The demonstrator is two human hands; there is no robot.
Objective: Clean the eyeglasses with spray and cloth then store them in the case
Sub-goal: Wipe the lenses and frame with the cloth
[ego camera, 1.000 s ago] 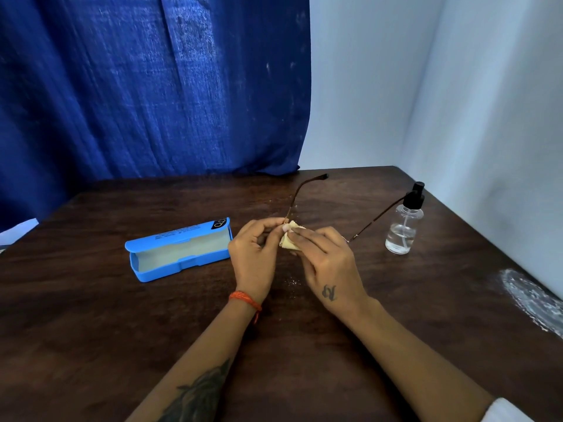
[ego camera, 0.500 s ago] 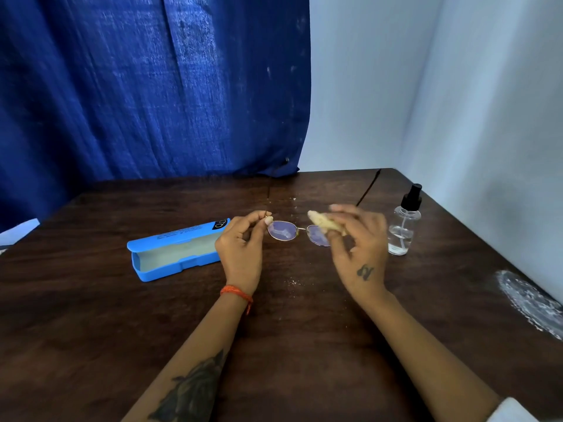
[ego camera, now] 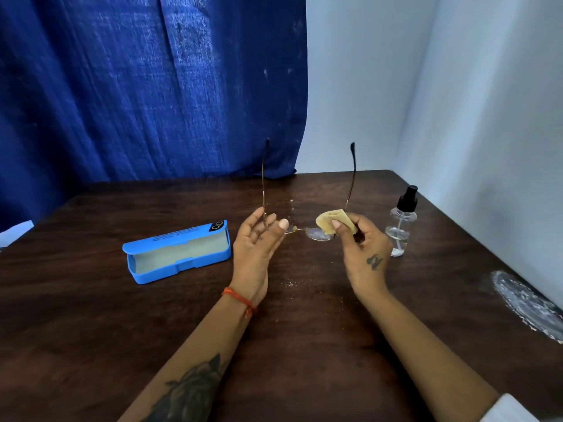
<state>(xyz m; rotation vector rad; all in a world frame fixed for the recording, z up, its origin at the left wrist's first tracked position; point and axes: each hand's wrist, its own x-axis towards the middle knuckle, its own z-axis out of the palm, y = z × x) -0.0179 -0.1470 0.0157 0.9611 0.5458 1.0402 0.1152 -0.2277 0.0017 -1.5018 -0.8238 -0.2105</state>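
Pinching the near corner of the eyeglasses point(ego camera: 316, 233) between thumb and fingers, the left hand point(ego camera: 259, 239) held the frame above the counter point(ego camera: 91, 330), its grip closed lightly on the hinge end while both temples stood upward. From the head view, the right hand point(ego camera: 361, 248) had its fingers curled round the tan cloth point(ego camera: 333, 220), which was pressed against the right lens; the other lens was mostly hidden behind the left fingers.

Done well, this wiping step probably called for supporting the rim right beside the lens being rubbed, keeping pressure gentle so the thin frame did not twist, and working the cloth on both faces. The spray bottle point(ego camera: 400, 222) stood upright just beyond the right hand, and the blue case point(ego camera: 178, 249) lay open left of the left hand, ready for storing the glasses afterwards.
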